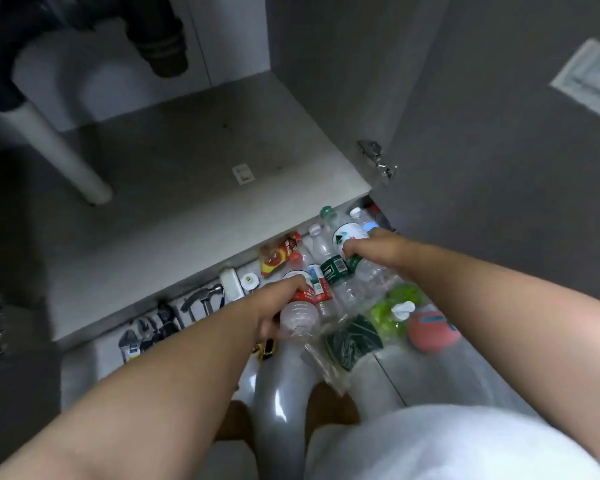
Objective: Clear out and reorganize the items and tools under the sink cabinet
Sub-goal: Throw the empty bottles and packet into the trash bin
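The person is crouching before the open cabinet (194, 161), both bare arms reaching down to a cluster of plastic bottles lying on the tiled floor (430, 375) just in front of its lower edge. The left hand (279, 303) is gripping a red-label bottle (300, 315), fingers curling round its body, the clear base pointing back toward the person. The right hand (373, 247) is closing over a green-label bottle (333, 270), fingers wrapping across its upper part; its green cap is pointing toward the cabinet. More clear bottles (317, 242) are lying between and beside the two, touching one another. A red snack pack (279, 252) is sitting just left of them against the cabinet edge, with a white block (232, 284) and a small white round piece (248, 280) next to it. Further left a hammer (205, 299) and dark hand tools (153, 327) are lining that same edge. Right of the bottles a green bag (394, 306), an orange ball (430, 330) and a dark green net (352, 337) are resting on the floor. Inside the cabinet a white pipe (59, 150) is slanting down to the shelf, and a small sticker (243, 173) is lying near the front. The door (499, 133) is standing open on the right, on its metal hinge (374, 157).
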The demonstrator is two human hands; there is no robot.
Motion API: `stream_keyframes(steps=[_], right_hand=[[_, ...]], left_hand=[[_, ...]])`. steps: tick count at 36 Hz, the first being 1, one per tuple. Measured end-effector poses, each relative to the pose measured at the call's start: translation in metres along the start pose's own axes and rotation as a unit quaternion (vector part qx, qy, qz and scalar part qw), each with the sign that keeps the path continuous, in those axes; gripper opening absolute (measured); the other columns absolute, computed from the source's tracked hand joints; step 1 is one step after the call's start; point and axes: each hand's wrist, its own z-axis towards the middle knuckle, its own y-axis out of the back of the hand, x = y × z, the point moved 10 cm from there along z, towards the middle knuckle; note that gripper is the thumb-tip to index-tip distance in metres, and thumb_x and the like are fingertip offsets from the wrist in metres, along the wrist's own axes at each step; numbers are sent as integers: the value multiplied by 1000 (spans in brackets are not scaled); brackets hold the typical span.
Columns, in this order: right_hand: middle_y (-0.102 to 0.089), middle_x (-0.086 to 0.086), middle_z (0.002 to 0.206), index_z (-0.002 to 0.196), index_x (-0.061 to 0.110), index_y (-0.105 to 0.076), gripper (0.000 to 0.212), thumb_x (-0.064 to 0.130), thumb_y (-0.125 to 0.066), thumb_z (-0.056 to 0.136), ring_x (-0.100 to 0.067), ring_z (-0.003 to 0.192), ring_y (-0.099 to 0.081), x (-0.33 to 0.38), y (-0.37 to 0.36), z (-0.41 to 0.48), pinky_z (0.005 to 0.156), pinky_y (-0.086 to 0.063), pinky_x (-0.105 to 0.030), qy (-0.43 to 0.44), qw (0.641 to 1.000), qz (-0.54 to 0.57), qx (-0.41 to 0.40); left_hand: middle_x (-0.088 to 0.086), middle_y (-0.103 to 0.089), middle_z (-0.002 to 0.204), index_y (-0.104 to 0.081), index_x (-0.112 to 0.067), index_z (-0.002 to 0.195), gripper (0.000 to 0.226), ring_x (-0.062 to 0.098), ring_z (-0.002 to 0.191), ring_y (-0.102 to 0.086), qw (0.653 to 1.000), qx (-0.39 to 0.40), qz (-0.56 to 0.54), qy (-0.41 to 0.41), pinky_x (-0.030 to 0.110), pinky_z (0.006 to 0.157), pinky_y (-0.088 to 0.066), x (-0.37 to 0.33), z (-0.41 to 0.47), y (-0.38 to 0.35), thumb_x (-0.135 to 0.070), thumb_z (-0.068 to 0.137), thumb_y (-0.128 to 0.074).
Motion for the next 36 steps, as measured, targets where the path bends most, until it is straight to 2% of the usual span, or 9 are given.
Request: stream_keyframes(steps=[6, 9, 13, 16, 19, 21, 27, 31, 36], right_hand=[[-70, -8, 108, 109, 24, -63, 53, 41, -73, 59, -27, 97, -68, 7, 31, -75, 84, -56, -38, 88, 990, 110, 16], [-67, -10, 117, 121, 27, -56, 73, 58, -75, 58, -33, 108, -65, 4, 54, -112, 98, -53, -52, 104, 987, 122, -4], [-70, -6, 111, 114, 32, -52, 74, 78, -71, 58, -29, 98, -71, 2, 87, -164, 91, -57, -54, 144, 972, 181, -48], [-73, -5, 105, 106, 36, -54, 63, 70, -75, 59, -25, 88, -75, -2, 109, -202, 81, -60, -56, 176, 953, 233, -76], [-71, -5, 109, 112, 31, -53, 66, 55, -78, 56, -22, 93, -74, -14, 131, -240, 90, -58, -52, 205, 937, 263, -106], [-68, -4, 114, 119, 27, -50, 71, 47, -76, 57, -21, 100, -72, -29, 145, -265, 94, -56, -48, 215, 928, 278, -125], [-67, 4, 119, 129, 40, -43, 60, 35, -75, 79, -4, 100, -67, -108, 168, -332, 75, -48, -20, 204, 920, 293, -164], [-73, 7, 113, 124, 34, -56, 54, 55, -76, 79, -11, 104, -70, -187, 171, -374, 88, -51, -29, 164, 905, 332, -208], [-72, -3, 116, 118, 24, -60, 49, 34, -82, 75, -16, 100, -73, -299, 153, -406, 81, -55, -32, 80, 896, 361, -246]], left_hand=[[17, -75, 92, -52, -8, 128, 43, 30, 77, -74, 997, 38, 23, -59, 48, 71, -62, -24, -64, -37, -20, 89, -64], [16, -76, 95, -56, -10, 128, 42, 29, 81, -75, 991, 48, 20, -125, 49, 72, -62, -50, -99, -59, -14, 88, -66], [20, -73, 117, -57, -12, 132, 46, 35, 104, -71, 973, 80, 31, -214, 58, 90, -57, -83, -159, -97, -9, 87, -67], [20, -73, 114, -56, -19, 129, 48, 36, 104, -71, 958, 92, 36, -270, 59, 93, -55, -101, -203, -127, -3, 85, -65], [18, -74, 113, -53, -20, 132, 53, 33, 101, -72, 943, 99, 72, -311, 49, 84, -61, -110, -240, -162, -6, 84, -69], [19, -73, 114, -53, -18, 131, 54, 38, 106, -71, 929, 110, 98, -340, 58, 89, -58, -111, -261, -188, -8, 82, -73], [18, -75, 110, -67, -13, 121, 36, 38, 101, -73, 899, 184, 156, -365, 53, 86, -60, -72, -296, -273, -13, 86, -75], [13, -77, 108, -71, -14, 118, 31, 34, 100, -74, 885, 229, 187, -360, 47, 82, -62, -21, -301, -326, -15, 88, -76], [13, -73, 115, -57, -19, 130, 48, 34, 103, -73, 892, 244, 203, -320, 54, 87, -60, 40, -284, -356, -23, 87, -79]])
